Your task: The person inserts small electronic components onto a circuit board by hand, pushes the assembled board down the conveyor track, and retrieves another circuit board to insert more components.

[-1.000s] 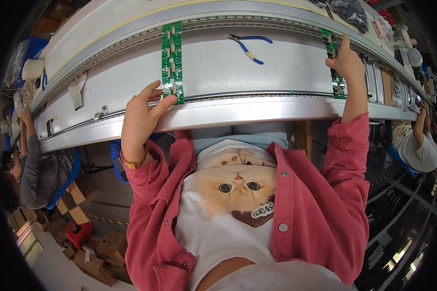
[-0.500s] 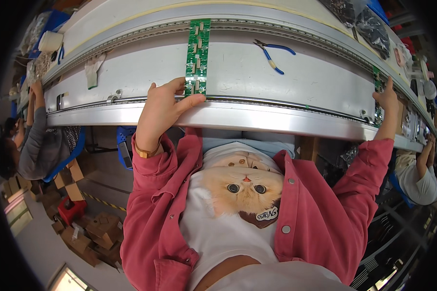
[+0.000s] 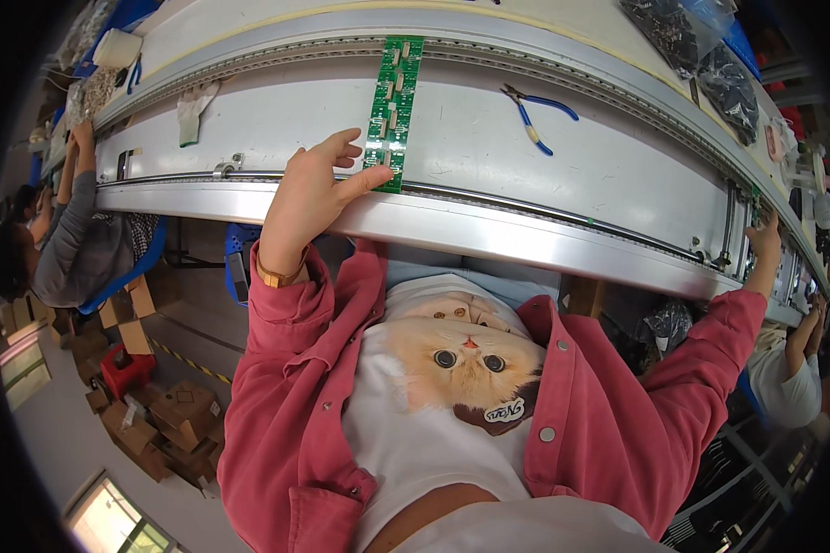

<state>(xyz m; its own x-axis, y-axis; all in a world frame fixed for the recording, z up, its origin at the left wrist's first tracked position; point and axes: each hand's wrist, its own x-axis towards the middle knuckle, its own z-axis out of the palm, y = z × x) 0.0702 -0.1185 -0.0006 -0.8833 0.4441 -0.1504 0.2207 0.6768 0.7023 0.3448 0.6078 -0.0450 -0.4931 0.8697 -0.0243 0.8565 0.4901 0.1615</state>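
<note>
A long green circuit board panel with several pale connectors spans the two rails of the metal conveyor. My left hand is beside its near end, fingers spread and off its left edge. The thumb lies over the panel's near corner. Far to the right, my right hand reaches to another green circuit board, seen nearly edge-on. My thumb and forefinger appear to be around it, though their contact is small and partly hidden.
Pliers with blue handles lie open between the rails. To the left is a pale glove. Dark parts in plastic bags sit beyond the far rail. A person in a grey sleeve works at left, another person at right.
My right hand has moved farther right along the conveyor, and the board there has shifted with it. My left fingers have come away from the near panel's left edge. The view has shifted slightly.
</note>
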